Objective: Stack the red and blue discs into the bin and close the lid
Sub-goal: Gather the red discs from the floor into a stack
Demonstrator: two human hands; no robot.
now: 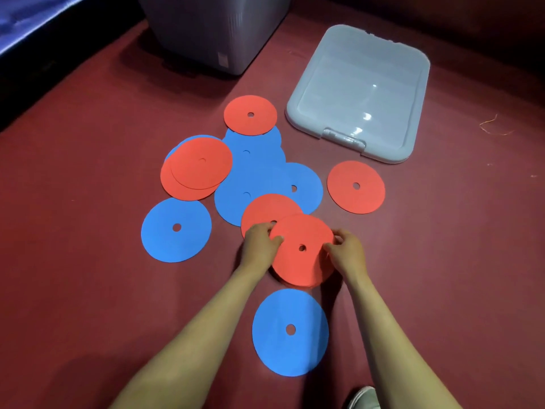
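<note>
Several flat red and blue discs with centre holes lie scattered on the dark red floor. My left hand (259, 246) and my right hand (346, 250) pinch opposite edges of one red disc (303, 261), held slightly above the floor. It overlaps another red disc (265, 211) behind it. A blue disc (290, 332) lies near me between my forearms. The grey bin (212, 31) stands at the back. Its pale lid (359, 93) lies flat on the floor to the right, off the bin.
A lone red disc (356, 187) lies right of the pile, a blue disc (176, 230) left of it. Two red discs (196, 169) overlap at the left, another red one (250, 115) at the back. A shoe tip (364, 398) shows at the bottom edge.
</note>
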